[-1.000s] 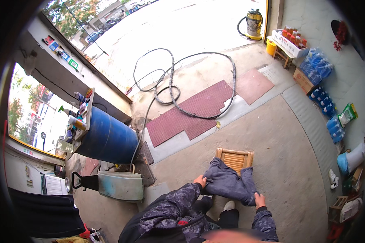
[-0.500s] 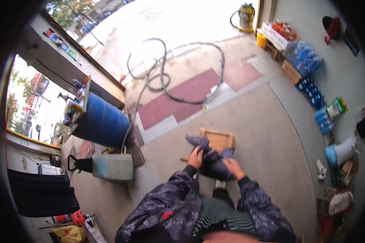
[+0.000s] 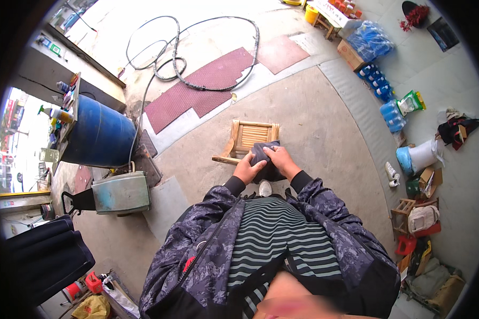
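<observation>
A dark grey cloth [image 3: 266,172], perhaps a garment, hangs bunched in front of my body. My left hand [image 3: 248,169] is closed on its left side. From the right, my right hand [image 3: 283,161] pinches its upper edge, and the two hands are close together. The cloth's lower part drops between my wrists, so its full shape is hidden. Just beyond it on the floor is a small slatted wooden chair [image 3: 254,135], its near side partly covered by the cloth. A white shoe [image 3: 265,188] shows below the cloth.
A blue barrel [image 3: 102,131] and a grey-green box-shaped container [image 3: 121,192] stand to the left. A black hose [image 3: 258,40] lies looped ahead across reddish mats [image 3: 213,95]. Along the right wall are blue bottle packs [image 3: 393,116], white shoes [image 3: 391,174] and a wooden stool [image 3: 403,212].
My hands have come closer together and nearer my body. The cloth, earlier spread wider over the chair's front, is gathered smaller between them. The view has shifted, showing more of my torso.
</observation>
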A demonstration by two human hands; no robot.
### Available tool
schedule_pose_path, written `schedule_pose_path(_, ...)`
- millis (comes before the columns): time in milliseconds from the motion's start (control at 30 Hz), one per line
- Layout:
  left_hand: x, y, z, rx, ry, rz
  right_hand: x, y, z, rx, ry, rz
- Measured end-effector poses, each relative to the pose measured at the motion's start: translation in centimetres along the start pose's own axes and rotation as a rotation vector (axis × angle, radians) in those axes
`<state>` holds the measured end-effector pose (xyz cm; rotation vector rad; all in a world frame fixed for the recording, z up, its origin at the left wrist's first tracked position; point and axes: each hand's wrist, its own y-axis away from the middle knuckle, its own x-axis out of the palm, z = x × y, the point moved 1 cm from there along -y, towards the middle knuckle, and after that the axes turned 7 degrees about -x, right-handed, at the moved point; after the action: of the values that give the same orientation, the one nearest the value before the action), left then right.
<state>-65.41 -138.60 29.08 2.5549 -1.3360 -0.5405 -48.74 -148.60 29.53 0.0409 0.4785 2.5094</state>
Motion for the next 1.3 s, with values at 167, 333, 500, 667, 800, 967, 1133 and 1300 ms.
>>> schedule_pose_path(167,-2.5,0.3,-1.0,-0.096,0.182,-0.019,0.4,0.3,5.6,-0.262,0.396,-0.019)
schedule_pose_path(333,-4.0,0.9,-5.4,0.033,0.588,0.139,1.4,0.6,9.8,-0.198,-0.219,0.088)
schedule_pose_path(500,-6.6,1.1,-9.4,0.195,0.598,0.238,2.1,2.6,15.8,-0.321,-0.544,0.180)
schedule_pose_path(667,-8.0,1.2,-10.5,-0.053,0.902,0.454,2.6,4.8,19.3,-0.267,-0.767,0.255)
schedule_pose_path(800,-8.5,1.3,-9.9,-0.284,1.052,0.482,3.6,5.4,17.9,-0.267,-0.692,0.384)
schedule_pose_path(967,-8.0,1.7,-10.0,-0.288,1.115,0.584,4.5,5.3,15.2,-0.443,-0.102,0.354)
schedule_pose_path(1133,-7.8,2.7,-10.6,-0.278,1.122,0.666,4.3,6.1,15.2,-0.599,0.270,0.374)
schedule_pose_path(1300,-9.0,2.6,-9.6,-0.377,1.101,0.605,4.8,7.0,15.2,-0.599,0.164,0.284)
